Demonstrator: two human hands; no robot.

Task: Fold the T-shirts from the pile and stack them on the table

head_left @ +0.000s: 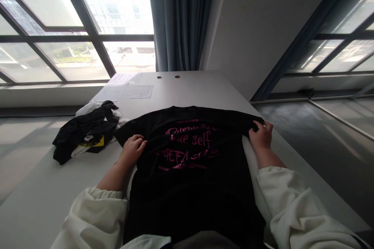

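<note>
A black T-shirt (pixel 189 194) lies spread flat across the centre of the frame, its collar toward the top, its body running down to the bottom edge, with pink lettering (pixel 189 138) on its upper half. The right hand (pixel 261 134), right of centre, has its grip narrow, pinching the end of the shirt's sleeve there between thumb and fingers. The left hand (pixel 134 149), left of centre, lies with bent fingers on the opposite sleeve; whether its grip pinches cloth or only rests there, I cannot tell. Under the shirt is a pale worktop (pixel 201 89). At middle left lies a crumpled pile of clothes (pixel 84 134), black with some white and yellow, just beside the shirt. Papers (pixel 137 91) lie above it, toward the window (pixel 125 4) at upper left
</note>
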